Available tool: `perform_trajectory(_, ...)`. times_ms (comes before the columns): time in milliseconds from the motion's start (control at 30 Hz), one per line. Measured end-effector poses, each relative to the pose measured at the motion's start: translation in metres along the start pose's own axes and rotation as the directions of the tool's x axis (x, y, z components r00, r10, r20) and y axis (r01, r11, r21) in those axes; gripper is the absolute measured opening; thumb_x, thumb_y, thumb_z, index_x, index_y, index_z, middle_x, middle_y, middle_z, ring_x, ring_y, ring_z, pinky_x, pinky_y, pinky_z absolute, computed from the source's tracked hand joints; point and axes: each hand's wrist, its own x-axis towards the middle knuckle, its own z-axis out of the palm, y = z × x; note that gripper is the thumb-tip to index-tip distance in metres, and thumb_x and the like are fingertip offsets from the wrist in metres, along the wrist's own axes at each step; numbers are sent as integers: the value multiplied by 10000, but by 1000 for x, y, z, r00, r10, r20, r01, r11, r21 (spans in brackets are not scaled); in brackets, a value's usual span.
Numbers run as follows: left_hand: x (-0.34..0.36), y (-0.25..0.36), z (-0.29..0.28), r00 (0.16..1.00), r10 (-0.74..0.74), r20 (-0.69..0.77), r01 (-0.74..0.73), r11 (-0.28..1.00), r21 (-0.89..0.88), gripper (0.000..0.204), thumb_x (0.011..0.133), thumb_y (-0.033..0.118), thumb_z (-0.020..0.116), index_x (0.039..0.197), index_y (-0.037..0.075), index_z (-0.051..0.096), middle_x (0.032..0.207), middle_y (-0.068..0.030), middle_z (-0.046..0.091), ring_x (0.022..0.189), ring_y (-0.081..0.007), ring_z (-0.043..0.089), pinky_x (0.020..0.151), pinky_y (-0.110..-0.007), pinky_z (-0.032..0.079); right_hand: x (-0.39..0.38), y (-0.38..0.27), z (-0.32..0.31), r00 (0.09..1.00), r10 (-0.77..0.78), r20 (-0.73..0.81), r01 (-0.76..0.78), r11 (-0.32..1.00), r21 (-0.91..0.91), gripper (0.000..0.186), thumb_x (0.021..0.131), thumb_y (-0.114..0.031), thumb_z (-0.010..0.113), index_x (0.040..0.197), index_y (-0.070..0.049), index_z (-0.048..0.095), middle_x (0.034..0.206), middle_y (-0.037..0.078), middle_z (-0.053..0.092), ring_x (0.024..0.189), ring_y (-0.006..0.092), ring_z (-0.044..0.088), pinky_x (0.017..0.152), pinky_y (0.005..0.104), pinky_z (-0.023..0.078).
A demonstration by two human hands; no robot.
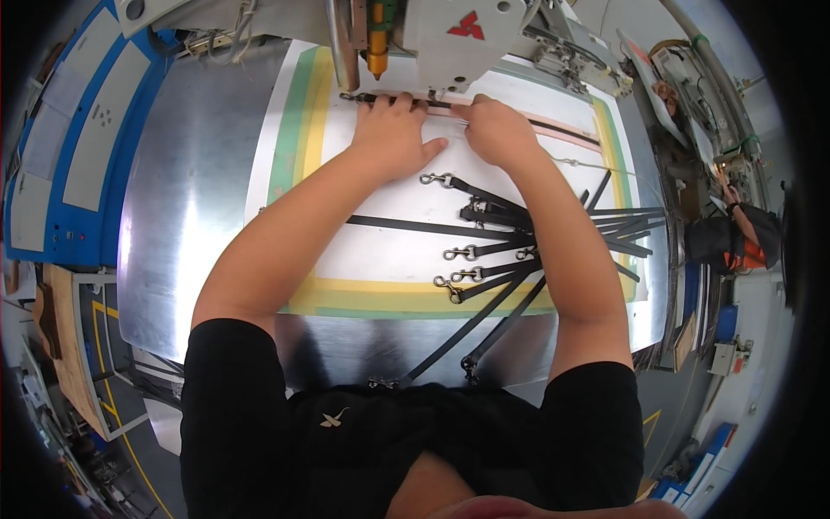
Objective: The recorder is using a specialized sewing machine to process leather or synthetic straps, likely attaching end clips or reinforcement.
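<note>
A black strap (564,133) with a metal snap hook (347,96) at its left end lies along a pink-edged strip at the far side of the white work sheet (380,251). My left hand (393,134) is open near the hook, fingertips spread and pressing on the strap, thumb out to the side. Just to its right, my right hand (499,130) is closed, its index finger and thumb at the strap below the machine head (448,43). Its other fingers are curled under and partly hidden. Several loose black straps with snap hooks (501,233) lie fanned out, partly behind my right forearm.
Yellow and green tape (303,130) borders the sheet on a shiny metal table (190,173). A brass-coloured cylinder (377,52) and a metal rod (342,52) hang close above my left hand. A blue cabinet (82,130) stands left. Another person (735,235) is at the far right.
</note>
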Motion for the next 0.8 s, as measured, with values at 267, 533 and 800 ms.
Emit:
perform_trajectory(267,-2,6,-11,995,-61,76,59,998,28,729,970,637,585,1466,102,600,1527,-148,514,1417,-376,461,1142,-555,369,-21,55,-5,994,100,37,-98,994,-51,458,984,-66,512,1367,-236,697,1291,126,666,1194,324,676,1009,452,557)
perform_trajectory(533,6,25,-9,993,-74,96,72,997,28,757,950,665,605,1470,114,598,1520,-186,504,1412,-375,458,1150,-561,354,-26,63,2,997,76,18,-76,997,2,452,957,-52,539,1354,-195,700,1317,162,662,1201,329,678,1018,445,555)
perform_trajectory(800,18,56,9,999,-26,-19,26,1000,12,740,949,645,620,1480,130,601,1447,-195,541,1381,-388,480,1143,-569,364,-27,63,4,999,42,-6,-42,999,24,494,941,-65,569,1408,-195,667,1283,159,646,1192,332,666,995,449,553)
